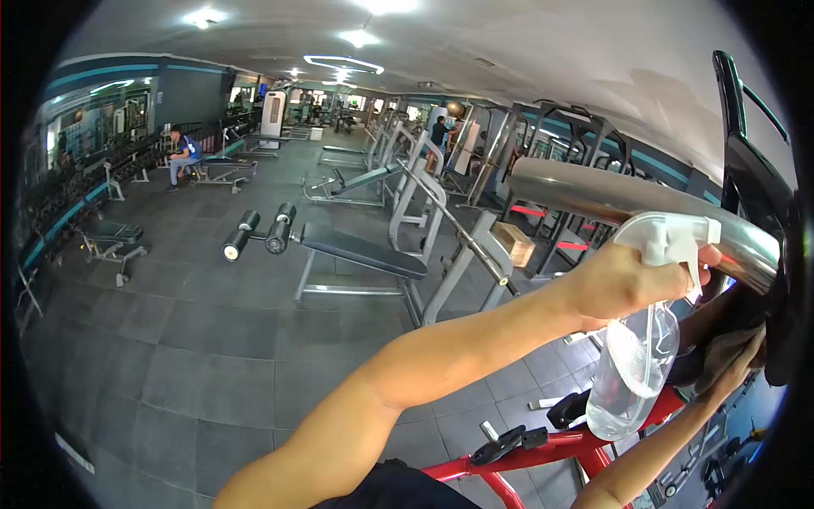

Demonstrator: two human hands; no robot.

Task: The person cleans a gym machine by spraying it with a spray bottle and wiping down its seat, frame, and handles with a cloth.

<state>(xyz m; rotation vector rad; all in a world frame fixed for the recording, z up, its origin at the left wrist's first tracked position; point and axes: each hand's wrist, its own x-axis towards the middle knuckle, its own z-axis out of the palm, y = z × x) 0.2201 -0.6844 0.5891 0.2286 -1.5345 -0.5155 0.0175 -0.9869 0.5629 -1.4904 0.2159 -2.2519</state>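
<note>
My left hand [632, 276] is wrapped round the neck of a clear spray bottle [632, 373] with a white trigger head [670, 237]. Some clear liquid shows in the bottle, which hangs slightly tilted. Just behind the trigger head runs a thick metallic tube [636, 193], joined to a black machine part [755, 170] at the right. Lower right, my right hand [738, 365] presses a greyish cloth [725, 352] against a dark part of the machine. The red frame [543, 454] of the machine lies below the bottle.
A decline bench [365, 250] with foam rollers stands on the grey tiled floor, beside a barbell [458, 225] on a rack. A wooden box [513, 244] is behind it. One person [184, 157] sits at the far left; another person [439, 136] stands further back.
</note>
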